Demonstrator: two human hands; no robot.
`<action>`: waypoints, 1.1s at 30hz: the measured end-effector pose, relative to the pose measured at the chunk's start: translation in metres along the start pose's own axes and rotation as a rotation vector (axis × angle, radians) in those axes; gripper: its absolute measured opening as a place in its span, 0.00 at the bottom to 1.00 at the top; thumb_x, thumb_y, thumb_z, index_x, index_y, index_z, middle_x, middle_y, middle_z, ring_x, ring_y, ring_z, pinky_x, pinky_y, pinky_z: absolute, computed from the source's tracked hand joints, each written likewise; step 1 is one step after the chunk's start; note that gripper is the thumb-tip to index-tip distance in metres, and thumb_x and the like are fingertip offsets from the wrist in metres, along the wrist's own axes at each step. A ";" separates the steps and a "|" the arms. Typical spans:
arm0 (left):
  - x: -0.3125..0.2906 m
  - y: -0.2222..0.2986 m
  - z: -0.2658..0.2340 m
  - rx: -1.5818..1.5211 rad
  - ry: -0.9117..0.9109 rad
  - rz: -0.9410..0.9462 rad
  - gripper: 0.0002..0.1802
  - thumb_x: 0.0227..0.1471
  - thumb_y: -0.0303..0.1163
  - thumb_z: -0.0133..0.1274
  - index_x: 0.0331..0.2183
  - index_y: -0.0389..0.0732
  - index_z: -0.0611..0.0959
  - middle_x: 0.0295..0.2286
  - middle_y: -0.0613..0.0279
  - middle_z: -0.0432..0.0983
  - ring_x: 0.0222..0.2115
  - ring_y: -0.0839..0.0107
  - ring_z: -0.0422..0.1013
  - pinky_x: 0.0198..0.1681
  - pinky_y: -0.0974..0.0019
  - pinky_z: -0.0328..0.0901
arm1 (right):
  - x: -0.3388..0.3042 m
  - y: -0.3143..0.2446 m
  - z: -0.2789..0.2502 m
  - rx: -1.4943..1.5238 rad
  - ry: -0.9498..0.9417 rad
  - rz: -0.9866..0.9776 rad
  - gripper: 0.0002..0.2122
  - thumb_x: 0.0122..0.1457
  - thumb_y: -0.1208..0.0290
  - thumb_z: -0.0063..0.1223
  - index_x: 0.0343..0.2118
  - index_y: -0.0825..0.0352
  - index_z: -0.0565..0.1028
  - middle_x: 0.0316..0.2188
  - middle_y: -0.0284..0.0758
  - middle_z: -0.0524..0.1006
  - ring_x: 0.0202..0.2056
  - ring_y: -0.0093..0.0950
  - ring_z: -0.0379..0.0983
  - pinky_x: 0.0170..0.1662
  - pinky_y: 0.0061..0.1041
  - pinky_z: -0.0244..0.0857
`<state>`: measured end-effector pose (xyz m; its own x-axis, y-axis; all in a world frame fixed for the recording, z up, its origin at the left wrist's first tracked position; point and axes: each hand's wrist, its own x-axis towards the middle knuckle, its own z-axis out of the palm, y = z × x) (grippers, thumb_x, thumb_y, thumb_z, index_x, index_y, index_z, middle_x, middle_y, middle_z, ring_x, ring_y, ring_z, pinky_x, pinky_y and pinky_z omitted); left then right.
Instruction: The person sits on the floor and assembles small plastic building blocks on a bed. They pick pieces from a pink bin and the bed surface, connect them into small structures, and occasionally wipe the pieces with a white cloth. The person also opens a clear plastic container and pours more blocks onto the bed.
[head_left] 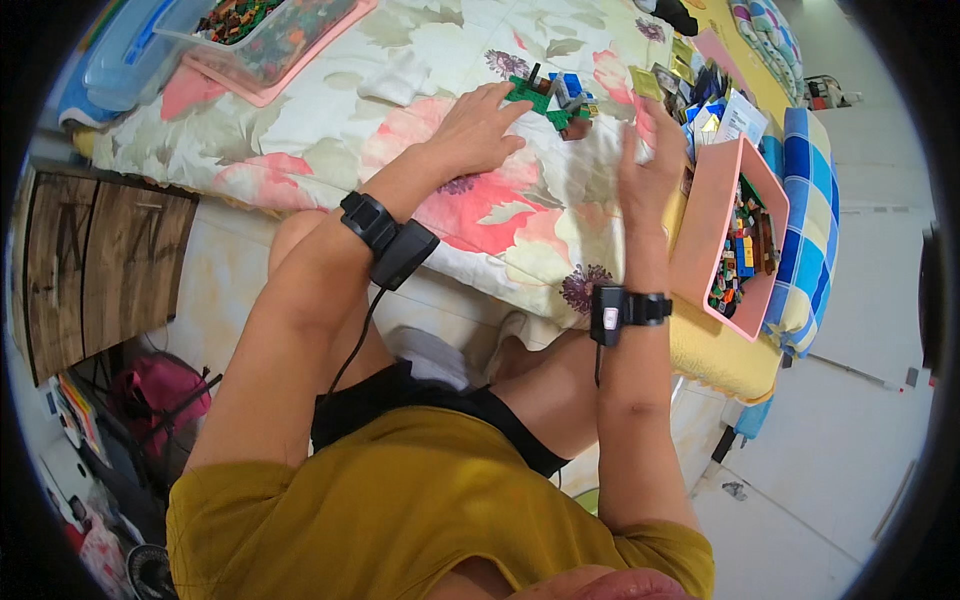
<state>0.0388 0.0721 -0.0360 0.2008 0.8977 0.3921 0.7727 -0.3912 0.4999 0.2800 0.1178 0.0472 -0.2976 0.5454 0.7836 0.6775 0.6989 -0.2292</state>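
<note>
A small building-brick model (566, 98), with a green base and blue, grey and brown parts, sits on the flowered bedspread (350, 140). My left hand (474, 132) is just left of it, palm down, fingers stretched out and spread. Its fingertips reach the green edge; I cannot tell whether they touch. To the right of the model is my right hand (652, 165), with thumb and fingers apart and nothing seen between them. Part of its palm side is hidden. Both wrists wear a black strapped device with a cable.
At the right stands a pink bin (690, 245) of loose bricks, tipped toward me, beside a blue checked cushion (808, 230). Packets and papers (735, 118) lie behind it. A clear tub (280, 62) of bricks stands at the far left. A wooden cabinet (95, 265) is left of the bed.
</note>
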 end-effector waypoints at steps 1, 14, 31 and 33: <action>0.001 0.000 -0.001 -0.031 -0.018 -0.020 0.32 0.50 0.39 0.60 0.56 0.42 0.74 0.58 0.42 0.62 0.58 0.45 0.60 0.60 0.51 0.57 | -0.001 -0.012 0.013 0.011 -0.069 -0.052 0.20 0.54 0.80 0.57 0.52 0.66 0.74 0.43 0.42 0.77 0.45 0.41 0.72 0.48 0.34 0.68; 0.002 0.032 -0.026 -0.465 -0.218 -0.051 0.21 0.44 0.36 0.64 0.39 0.34 0.83 0.34 0.50 0.79 0.37 0.56 0.75 0.44 0.60 0.70 | -0.028 -0.039 0.043 0.246 -0.267 0.067 0.23 0.56 0.81 0.54 0.57 0.64 0.71 0.44 0.43 0.76 0.43 0.40 0.73 0.46 0.33 0.67; 0.004 0.038 -0.037 -0.699 0.070 -0.099 0.17 0.51 0.27 0.59 0.45 0.36 0.82 0.44 0.60 0.75 0.42 0.71 0.74 0.43 0.68 0.70 | -0.004 0.015 -0.017 0.636 0.015 0.708 0.05 0.56 0.75 0.62 0.34 0.68 0.78 0.21 0.32 0.77 0.17 0.19 0.70 0.20 0.20 0.65; 0.004 0.035 -0.040 -0.738 0.039 -0.155 0.15 0.54 0.28 0.58 0.45 0.34 0.81 0.45 0.60 0.75 0.43 0.72 0.73 0.46 0.68 0.69 | 0.000 0.039 -0.047 0.846 0.313 0.665 0.08 0.59 0.74 0.60 0.37 0.71 0.75 0.24 0.34 0.77 0.19 0.19 0.72 0.20 0.20 0.68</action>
<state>0.0426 0.0539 0.0142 0.0909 0.9510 0.2955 0.1838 -0.3076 0.9336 0.3373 0.1232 0.0654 0.2160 0.8703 0.4425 -0.0721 0.4662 -0.8817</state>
